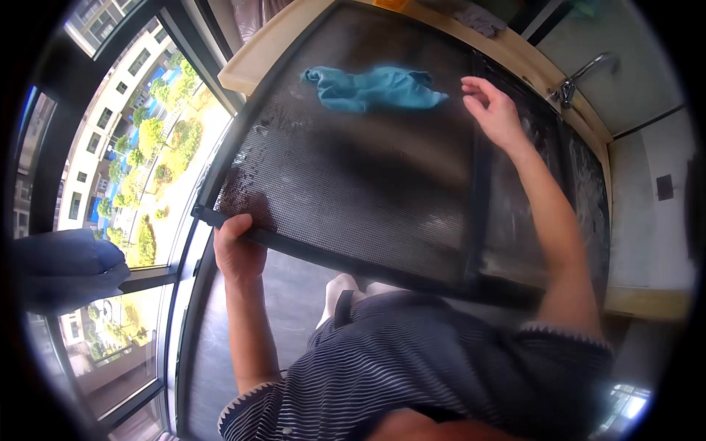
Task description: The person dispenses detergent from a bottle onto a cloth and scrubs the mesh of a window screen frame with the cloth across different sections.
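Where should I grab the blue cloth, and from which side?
Probably by its bunched middle: bring the right hand in from the right and pinch from above. The cloth lies loosely crumpled on the screen, so its raised folds should gather easily, and its tapered end points toward that hand.

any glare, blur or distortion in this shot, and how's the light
Head view: strong fisheye bending with black corners; daylight through the window, partly washed out; pale sheen on the mesh, plus a dark patch, shadow or wetness unclear; cloth edges look hazy.
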Tool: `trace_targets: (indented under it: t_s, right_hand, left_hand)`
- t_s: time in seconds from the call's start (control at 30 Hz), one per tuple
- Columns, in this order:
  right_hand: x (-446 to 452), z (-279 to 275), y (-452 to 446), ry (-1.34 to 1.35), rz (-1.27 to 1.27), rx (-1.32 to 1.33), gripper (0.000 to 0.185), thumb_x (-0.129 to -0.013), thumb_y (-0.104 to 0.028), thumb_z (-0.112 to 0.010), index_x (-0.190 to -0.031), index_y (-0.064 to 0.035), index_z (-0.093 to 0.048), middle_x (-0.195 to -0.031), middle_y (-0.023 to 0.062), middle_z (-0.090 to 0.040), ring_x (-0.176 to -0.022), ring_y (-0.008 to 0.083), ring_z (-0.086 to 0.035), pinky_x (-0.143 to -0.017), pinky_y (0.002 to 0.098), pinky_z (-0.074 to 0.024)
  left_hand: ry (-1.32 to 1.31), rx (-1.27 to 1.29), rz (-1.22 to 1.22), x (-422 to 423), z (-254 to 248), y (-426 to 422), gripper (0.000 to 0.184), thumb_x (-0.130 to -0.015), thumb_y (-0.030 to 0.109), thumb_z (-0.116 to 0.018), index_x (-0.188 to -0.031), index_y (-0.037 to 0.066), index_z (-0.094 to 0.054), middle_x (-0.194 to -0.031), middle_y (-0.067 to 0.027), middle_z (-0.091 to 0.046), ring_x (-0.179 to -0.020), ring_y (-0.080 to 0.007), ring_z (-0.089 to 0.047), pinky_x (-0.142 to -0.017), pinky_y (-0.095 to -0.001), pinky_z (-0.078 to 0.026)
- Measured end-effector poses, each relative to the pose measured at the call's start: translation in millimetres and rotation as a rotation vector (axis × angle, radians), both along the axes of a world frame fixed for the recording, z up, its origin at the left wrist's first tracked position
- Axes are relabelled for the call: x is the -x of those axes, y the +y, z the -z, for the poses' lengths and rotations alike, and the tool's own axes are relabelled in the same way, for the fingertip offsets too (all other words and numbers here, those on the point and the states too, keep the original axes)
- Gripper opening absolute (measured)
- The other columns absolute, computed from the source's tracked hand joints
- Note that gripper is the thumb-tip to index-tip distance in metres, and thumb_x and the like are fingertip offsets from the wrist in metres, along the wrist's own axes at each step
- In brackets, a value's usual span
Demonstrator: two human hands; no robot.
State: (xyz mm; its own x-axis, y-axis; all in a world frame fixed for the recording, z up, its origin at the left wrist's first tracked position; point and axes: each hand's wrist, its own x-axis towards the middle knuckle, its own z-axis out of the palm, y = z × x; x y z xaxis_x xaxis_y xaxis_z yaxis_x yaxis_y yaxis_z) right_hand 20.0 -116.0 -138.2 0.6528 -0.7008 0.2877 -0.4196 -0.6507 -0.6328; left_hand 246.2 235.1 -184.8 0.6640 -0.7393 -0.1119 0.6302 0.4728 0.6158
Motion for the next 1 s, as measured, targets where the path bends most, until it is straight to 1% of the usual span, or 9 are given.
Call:
trace_targets:
  t_s: [0.17,0.27,0.4,0.53,0.6,0.67,0.73,0.87,1.0]
  right_hand:
    - [160,1,7,0.173,0.333,0.294,0.033,-0.075,-0.011,-0.06,-0.108,-0.0075,-0.055,-0.099,0.0098,-0.06,-0.088,0.0219,-0.055,-0.078,0.0308,-0.044]
    - [296,25,-25,0.55,0.71,0.5,0.037,-0.081,-0.022,-0.056,-0.114,-0.0069,-0.051,-0.099,0.0127,-0.059,-0.092,0.029,-0.054,-0.078,0.0362,-0.0434]
    - [337,44,-27,0.559,0.747,0.052,0.04,-0.084,-0.029,-0.051,-0.118,-0.0071,-0.048,-0.105,0.017,-0.055,-0.089,0.0329,-0.055,-0.077,0.0404,-0.0435]
    - [306,44,-29,0.719,0.766,0.158,0.039,-0.086,-0.032,-0.047,-0.119,-0.0118,-0.048,-0.111,0.0184,-0.051,-0.089,0.034,-0.055,-0.076,0.0419,-0.0444]
    - [306,47,-27,0.796,0.788,0.228,0.038,-0.087,-0.033,-0.045,-0.12,-0.0139,-0.047,-0.111,0.0178,-0.05,-0.09,0.034,-0.055,-0.075,0.0422,-0.0449]
    - [306,53,-27,0.795,0.8,0.269,0.037,-0.088,-0.033,-0.043,-0.121,-0.0157,-0.047,-0.109,0.0168,-0.05,-0.09,0.0337,-0.055,-0.075,0.0424,-0.0452]
    - [307,58,-26,0.718,0.833,0.266,0.036,-0.088,-0.033,-0.042,-0.12,-0.0155,-0.047,-0.106,0.0162,-0.051,-0.088,0.0332,-0.055,-0.074,0.0425,-0.0452]
    - [316,70,-31,0.551,0.83,0.223,0.033,-0.088,-0.032,-0.043,-0.117,-0.0153,-0.05,-0.103,0.0148,-0.051,-0.086,0.0319,-0.055,-0.072,0.0413,-0.0454]
    - [316,67,-31,0.519,0.824,0.223,0.032,-0.088,-0.031,-0.046,-0.115,-0.0147,-0.052,-0.099,0.0132,-0.052,-0.082,0.0305,-0.056,-0.069,0.0391,-0.0454]
  left_hand:
    - [-0.031,-0.132,0.015,-6,5,17,0.033,-0.081,0.024,-0.055,-0.106,0.002,-0.055,-0.1,-0.0114,-0.059,-0.093,-0.0217,-0.055,-0.084,-0.036,-0.043]
    - [-0.166,-0.278,-0.009,-27,3,46,0.032,-0.084,0.018,-0.053,-0.112,0.003,-0.051,-0.092,-0.0071,-0.06,-0.077,-0.0178,-0.058,-0.062,-0.0298,-0.048]
    - [-0.948,-0.762,-0.683,-71,-45,67,0.03,-0.085,0.011,-0.052,-0.113,0.001,-0.052,-0.076,-0.0025,-0.058,-0.057,-0.0061,-0.051,-0.049,-0.0157,-0.038]
    - [-1.384,-0.81,-0.065,-26,-95,-62,0.02,-0.082,0.007,-0.055,-0.099,-0.001,-0.061,-0.072,-0.0019,-0.054,-0.058,-0.0089,-0.05,-0.053,-0.0203,-0.039]
    - [-1.765,-0.776,0.193,4,-83,-137,0.024,-0.079,0.013,-0.058,-0.102,0.009,-0.062,-0.082,-0.0059,-0.055,-0.068,-0.0149,-0.055,-0.062,-0.0272,-0.045]
    - [-2.293,-0.533,0.127,23,-51,-197,0.025,-0.079,0.022,-0.06,-0.104,0.019,-0.062,-0.082,-0.0058,-0.055,-0.069,-0.018,-0.056,-0.061,-0.0302,-0.046]
    - [-2.456,-0.451,0.185,31,-28,-249,0.022,-0.079,0.024,-0.057,-0.101,0.02,-0.062,-0.081,-0.0055,-0.054,-0.071,-0.0232,-0.058,-0.062,-0.0345,-0.047]
    - [-2.371,-0.533,0.05,-14,2,-346,0.017,-0.079,0.019,-0.054,-0.093,0.021,-0.063,-0.081,-0.0047,-0.055,-0.075,-0.0271,-0.058,-0.064,-0.0369,-0.047]
    - [-2.248,-0.992,-0.145,-73,1,-411,0.023,-0.083,0.023,-0.045,-0.1,0.023,-0.06,-0.096,-0.0078,-0.059,-0.091,-0.0272,-0.057,-0.076,-0.0402,-0.046]
